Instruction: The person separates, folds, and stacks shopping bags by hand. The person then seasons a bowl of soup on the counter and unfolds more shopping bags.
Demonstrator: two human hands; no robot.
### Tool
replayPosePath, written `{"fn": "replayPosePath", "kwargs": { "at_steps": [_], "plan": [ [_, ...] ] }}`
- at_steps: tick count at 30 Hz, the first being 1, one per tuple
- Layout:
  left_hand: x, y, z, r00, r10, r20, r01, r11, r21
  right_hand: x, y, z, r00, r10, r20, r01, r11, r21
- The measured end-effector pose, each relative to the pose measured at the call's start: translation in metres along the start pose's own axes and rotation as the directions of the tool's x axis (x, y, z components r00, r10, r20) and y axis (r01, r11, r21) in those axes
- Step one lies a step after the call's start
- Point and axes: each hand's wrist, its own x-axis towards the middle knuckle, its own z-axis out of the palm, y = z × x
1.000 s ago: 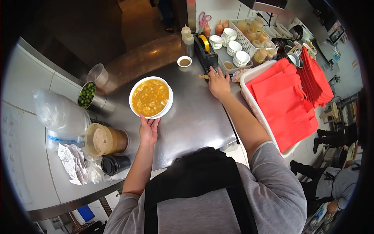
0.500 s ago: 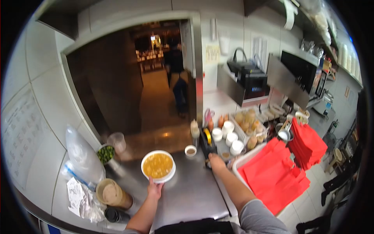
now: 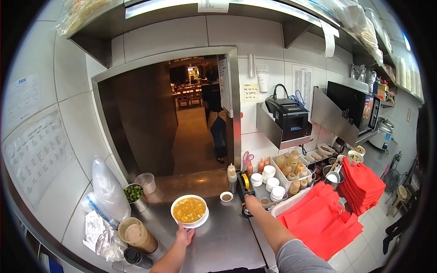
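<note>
My left hand [image 3: 184,235] grips the near edge of a white saucer [image 3: 199,222], thumb up against the rim of the bowl on it. The white bowl [image 3: 175,215] is filled with chunky yellow-orange soup [image 3: 189,208]. Whether the saucer rests on the steel counter or is just above it, I cannot tell. Farther right, my right hand [image 3: 251,203] is closed on the near end of a black tape dispenser [image 3: 246,193] with a yellow roll [image 3: 246,182]; its fingers are partly hidden. A small white cup of brown sauce [image 3: 226,196] stands between the hands.
Left are a tin of green citrus [image 3: 133,193], a tall brown container [image 3: 138,235] and plastic bags [image 3: 108,191]. Right are stacked white cups [image 3: 269,172], a bottle basket [image 3: 278,163] and red bags [image 3: 314,209]. A person [image 3: 214,109] stands beyond the opening.
My view has tilted up, so the counter sits lower and the overhead shelf shows. Both hands keep their holds; the bowl stays in about the same place relative to the sauce cup.
</note>
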Motion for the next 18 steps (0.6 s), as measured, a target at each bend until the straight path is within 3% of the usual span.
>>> {"fn": "replayPosePath", "kwargs": {
  "at_steps": [3,6,9,11,13,15,17,18],
  "plan": [
    [-0.008,-0.008,-0.002,0.999,-0.028,-0.038,0.032,0.995,0.092,0.000,0.001,0.010,0.999,0.029,0.013,-0.030,0.998,0.057],
    [-0.030,-0.019,-0.003,0.987,0.001,-0.160,0.013,0.996,0.088,0.001,0.000,0.018,0.991,-0.002,-0.132,0.008,0.999,0.044],
    [-0.049,-0.036,-0.021,0.991,0.088,-0.099,-0.077,0.991,0.110,-0.005,-0.001,0.032,0.976,-0.049,-0.214,0.059,0.997,0.040],
    [-0.058,-0.045,-0.033,0.990,0.138,-0.030,-0.133,0.981,0.139,-0.018,-0.012,0.050,0.965,-0.006,-0.263,0.071,0.969,0.237],
    [-0.069,-0.048,-0.037,0.988,0.152,0.027,-0.155,0.963,0.221,-0.055,-0.027,0.069,0.979,0.020,-0.205,0.064,0.917,0.393],
    [-0.073,-0.053,-0.042,0.984,0.159,0.082,-0.177,0.936,0.303,-0.104,-0.036,0.104,0.918,-0.095,-0.386,0.241,0.905,0.349],
    [-0.073,-0.060,-0.045,0.939,0.240,0.247,-0.333,0.810,0.482,-0.152,-0.057,0.089,0.864,-0.280,-0.419,0.393,0.895,0.212],
    [-0.078,-0.060,-0.041,0.940,0.233,0.250,-0.330,0.808,0.488,-0.169,-0.062,0.084,0.866,-0.271,-0.420,0.386,0.897,0.216]
  ]
}}
